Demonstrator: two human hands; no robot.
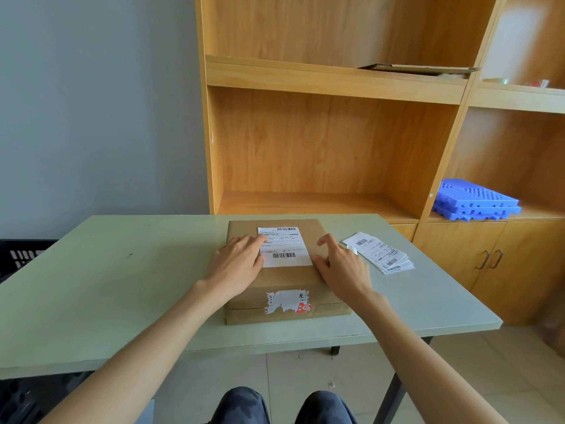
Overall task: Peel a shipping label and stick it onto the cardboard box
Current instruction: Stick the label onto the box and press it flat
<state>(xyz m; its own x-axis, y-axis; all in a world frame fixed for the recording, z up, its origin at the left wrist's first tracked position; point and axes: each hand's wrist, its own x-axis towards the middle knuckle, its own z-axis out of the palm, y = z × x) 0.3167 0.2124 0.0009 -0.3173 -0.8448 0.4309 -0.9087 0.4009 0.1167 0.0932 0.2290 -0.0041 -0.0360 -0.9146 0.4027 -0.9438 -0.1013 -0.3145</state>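
A brown cardboard box (284,280) lies flat on the pale green table (122,286). A white shipping label (287,244) with barcodes lies flat on the box's top, toward the far side. My left hand (238,264) rests palm down on the box, its fingertips on the label's left edge. My right hand (342,264) rests on the box at the label's right edge, fingers spread, holding nothing. Torn remains of an old sticker (289,301) sit at the box's near edge.
A fanned stack of spare labels (380,252) lies on the table to the right of the box. Behind the table stands a wooden shelf unit (330,133) holding blue plastic trays (477,200). A black crate (21,255) is at the left.
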